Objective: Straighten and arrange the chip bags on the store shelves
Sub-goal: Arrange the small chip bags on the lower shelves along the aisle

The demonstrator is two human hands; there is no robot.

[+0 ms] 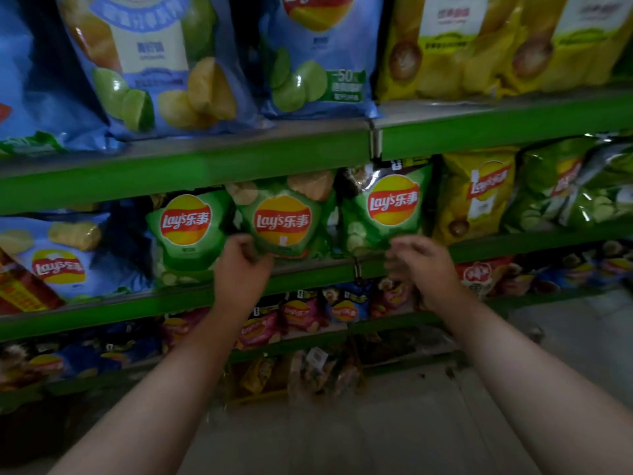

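At the middle shelf [308, 286], left hand [241, 265] pinches the lower edge of the centre green bag [282, 217]; right hand [419, 265], fingers loosely curled, grasps nothing, just below the right green bag [390, 207].

Dim store aisle, green-edged shelving tiers [185, 173] above pale grey floor [376, 433].

The middle shelf [191, 173], edged in green, carries three green chip bags [282, 222] standing side by side at its centre. Left of them on the same shelf stands a blue bag [61, 255]; right of them stand a yellow bag [478, 197] and further green bags [548, 193].
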